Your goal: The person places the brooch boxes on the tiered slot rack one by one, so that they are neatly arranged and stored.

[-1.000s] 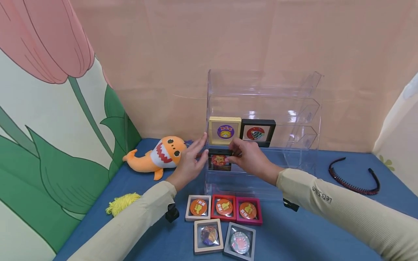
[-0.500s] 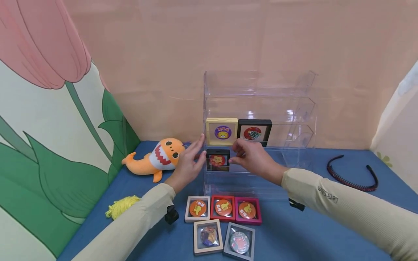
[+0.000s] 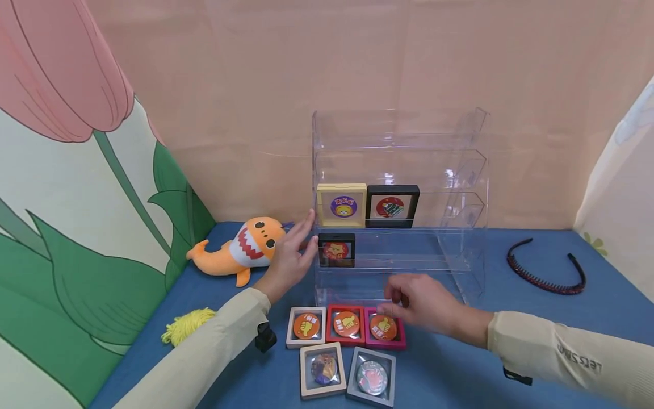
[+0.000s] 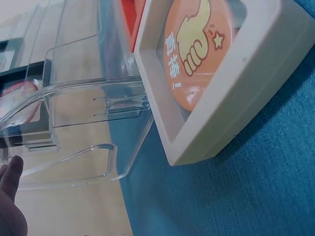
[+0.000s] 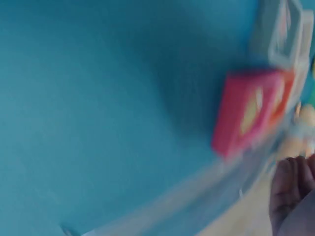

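Note:
A clear acrylic tiered rack (image 3: 398, 250) stands on the blue table. Its left end is touched by my left hand (image 3: 288, 258), fingers extended. A small black framed badge (image 3: 336, 250) sits on a lower tier beside that hand. One tier up are a yellow frame (image 3: 342, 205) and a larger black frame (image 3: 392, 207). My right hand (image 3: 426, 301), fingers loosely bent and holding nothing visible, hovers by the magenta frame (image 3: 400, 337). Left of that lie a red frame (image 3: 346, 342) and a cream frame (image 4: 206, 132). The right wrist view is blurred.
In the front row lie a beige frame (image 3: 323, 393) and a grey frame (image 3: 390, 363). An orange shark plush (image 3: 219, 259) and a yellow yarn bundle (image 3: 187, 326) are on the left. A dark headband (image 3: 546, 281) lies right of the rack.
My right hand has let go of the small black frame and moved down and to the right, over to the magenta frame. The left hand stays at the rack's left end.

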